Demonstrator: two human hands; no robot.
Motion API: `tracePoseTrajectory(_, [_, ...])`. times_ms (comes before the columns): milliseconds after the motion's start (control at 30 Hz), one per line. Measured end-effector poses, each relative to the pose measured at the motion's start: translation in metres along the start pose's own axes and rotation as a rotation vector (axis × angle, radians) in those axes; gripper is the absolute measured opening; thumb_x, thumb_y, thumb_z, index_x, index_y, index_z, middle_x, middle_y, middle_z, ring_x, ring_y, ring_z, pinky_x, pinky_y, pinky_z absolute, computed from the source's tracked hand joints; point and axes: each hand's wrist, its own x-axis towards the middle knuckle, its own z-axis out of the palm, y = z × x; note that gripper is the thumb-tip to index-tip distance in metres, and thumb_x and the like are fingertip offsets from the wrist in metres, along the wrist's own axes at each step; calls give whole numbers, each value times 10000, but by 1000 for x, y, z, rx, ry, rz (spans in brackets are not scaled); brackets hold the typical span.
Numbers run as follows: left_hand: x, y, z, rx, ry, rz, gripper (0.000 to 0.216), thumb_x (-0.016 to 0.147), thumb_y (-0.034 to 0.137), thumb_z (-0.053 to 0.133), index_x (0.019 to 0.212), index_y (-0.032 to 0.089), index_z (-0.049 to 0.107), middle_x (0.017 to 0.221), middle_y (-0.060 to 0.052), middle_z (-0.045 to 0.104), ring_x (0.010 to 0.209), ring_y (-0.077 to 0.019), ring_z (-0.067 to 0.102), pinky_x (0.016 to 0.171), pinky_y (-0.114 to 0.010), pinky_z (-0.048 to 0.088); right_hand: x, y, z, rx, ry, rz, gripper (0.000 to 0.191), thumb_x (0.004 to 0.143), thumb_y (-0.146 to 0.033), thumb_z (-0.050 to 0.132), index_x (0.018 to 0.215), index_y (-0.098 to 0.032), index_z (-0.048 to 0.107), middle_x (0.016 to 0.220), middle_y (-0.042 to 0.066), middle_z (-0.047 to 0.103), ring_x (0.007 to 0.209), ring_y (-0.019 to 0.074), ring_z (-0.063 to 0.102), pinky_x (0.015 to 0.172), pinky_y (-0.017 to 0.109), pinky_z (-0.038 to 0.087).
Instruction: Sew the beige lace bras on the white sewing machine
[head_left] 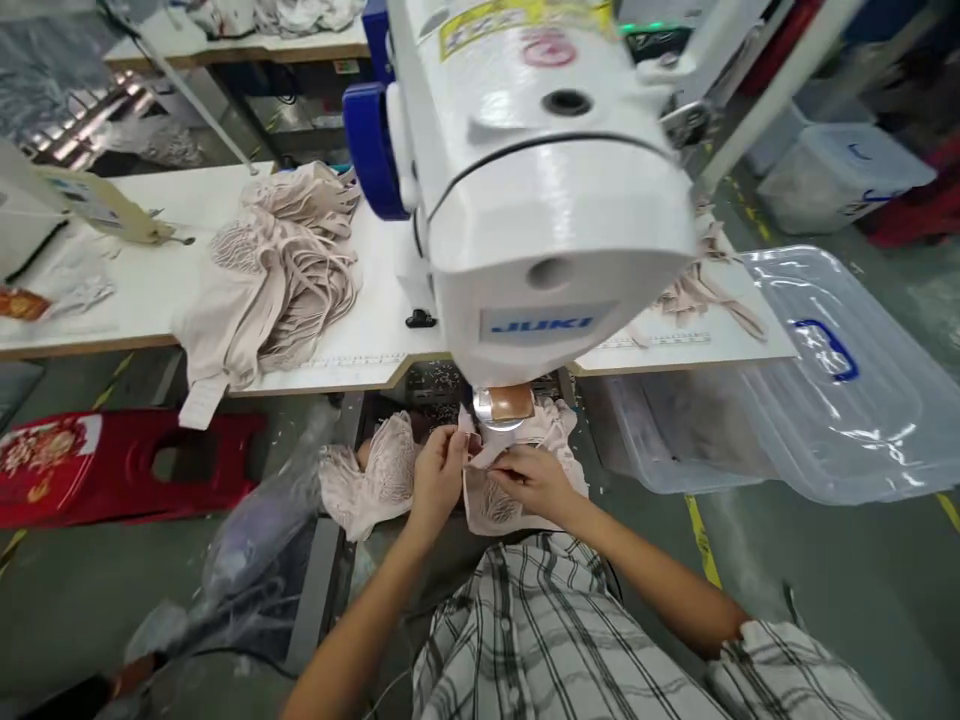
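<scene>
A pale pink lace bra (386,470) hangs below the head of a white sewing machine (555,220), its cups spread to either side. My left hand (439,470) pinches the bra near its middle, just left of the machine's needle area. Close by on the right, my right hand (536,480) grips the same bra with bent fingers and thumb. A narrow strip of the fabric runs between both hands. The needle and the exact stitching spot are hidden behind the machine head and its shiny guard (504,405).
Beige bras with straps lie heaped (285,270) on the white table (375,340) at left, and more garments (697,290) at right. A clear plastic bin lid (885,400) is beside the table. A red plastic stool (127,465) stands on the left.
</scene>
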Motion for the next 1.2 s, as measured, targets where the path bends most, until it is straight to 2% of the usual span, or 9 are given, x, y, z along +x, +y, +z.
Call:
tracePoseTrajectory(167, [-19,13,-7,37,-69,77,317,886,498,517,792,203,585,712,-2,615,685,-156,570,666,-271,465,10,-18,-17,-73,38,43,337,965,-435,537,1200,-246,686,852,44,706,640,141,607,662,274,518])
tracePoseTrajectory(400, [-18,15,-9,52,-208,26,302,892,439,494,856,180,645,741,-22,659,705,-164,600,646,-260,462,26,-20,-17,-70,120,15,233,962,-340,547,1028,-250,751,943,60,736,742,162,673,667,270,549])
tracePoseTrajectory(633, [-8,18,0,281,-139,26,368,872,509,462,684,207,555,651,-16,622,630,-169,559,582,-274,393,10,-2,-8,-206,116,-172,249,960,-226,515,932,-253,761,875,50,760,801,172,700,673,273,550])
tracePoseTrajectory(733, [-6,15,-1,310,-142,53,385,868,515,433,639,218,519,617,-12,599,604,-165,549,585,-276,385,27,24,-43,-325,44,-173,271,970,-254,475,1006,-238,744,935,58,756,857,181,693,736,285,551])
tracePoseTrajectory(833, [-8,11,-4,324,-117,98,391,872,509,403,606,230,470,554,0,536,555,-163,512,580,-285,361,71,54,-105,-646,160,162,384,963,-168,360,1191,-150,668,1136,144,708,1066,242,638,884,351,512])
tracePoseTrajectory(900, [-9,10,-4,335,-148,112,419,872,534,408,586,233,465,528,4,520,526,-162,498,559,-284,350,103,69,-149,-876,65,388,420,932,-119,365,1274,-75,604,1252,215,642,1167,284,580,946,377,462])
tracePoseTrajectory(967, [-8,11,-3,319,-200,106,433,863,553,418,588,229,501,550,-10,561,542,-170,527,554,-280,371,129,77,-180,-939,12,449,373,923,-145,415,1212,-62,635,1198,229,656,1113,302,597,915,370,453])
tracePoseTrajectory(1100, [-7,18,-2,210,-268,41,407,842,555,453,689,208,602,662,-41,660,618,-187,588,573,-278,428,148,75,-193,-938,-70,437,282,919,-177,452,1081,-95,667,1059,203,702,983,294,640,789,339,457])
tracePoseTrajectory(1200, [-7,22,-6,78,-286,-8,399,833,558,508,760,189,640,746,-54,697,683,-187,612,627,-282,459,126,68,-185,-919,-128,425,251,878,-181,503,1079,-92,626,1052,211,699,935,306,656,725,341,463])
